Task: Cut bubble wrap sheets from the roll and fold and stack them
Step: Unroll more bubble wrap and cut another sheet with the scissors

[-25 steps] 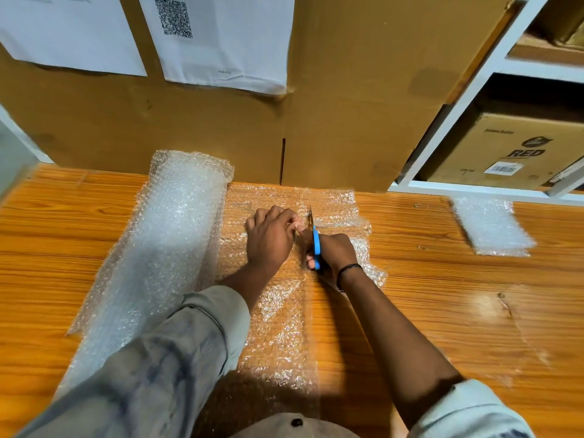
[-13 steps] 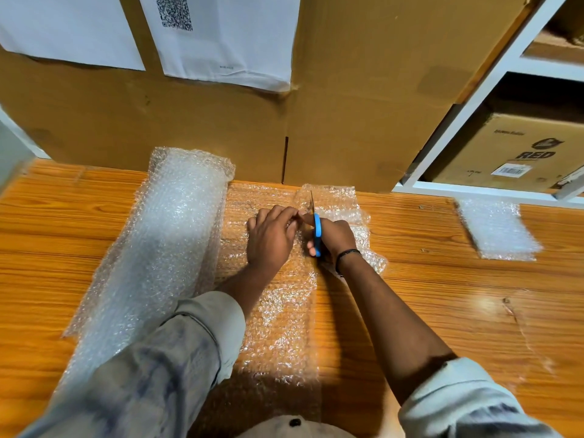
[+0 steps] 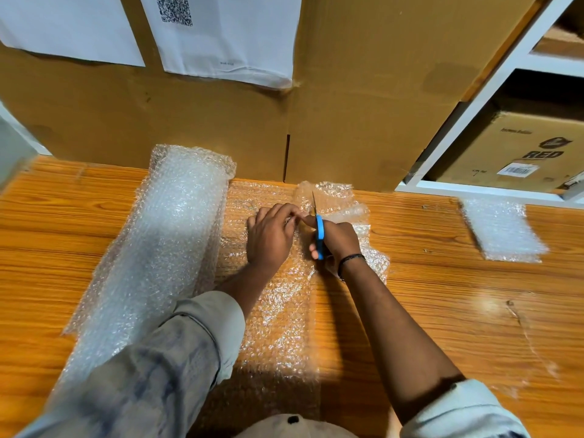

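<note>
A bubble wrap roll [image 3: 170,235] lies on the wooden table [image 3: 442,295], its unrolled sheet [image 3: 278,311] spread to the right of it. My right hand [image 3: 338,238] grips blue-handled scissors [image 3: 319,229], the blades pointing away from me into the sheet near its far edge. My left hand [image 3: 271,235] pinches the sheet just left of the blades. The cut-off strip [image 3: 360,226] curls up to the right of the scissors, partly under my right hand. Folded bubble wrap sheets [image 3: 502,229] lie in a stack at the far right.
Large cardboard boxes [image 3: 363,105] with taped paper sheets [image 3: 227,36] stand against the table's far edge. A white shelf [image 3: 467,188] with a printed carton [image 3: 524,150] is at the back right. A scuffed patch marks the table on the right.
The scissors and both hands have moved farther along the cut toward the sheet's far edge. The strip on the right has lifted and curled more.
</note>
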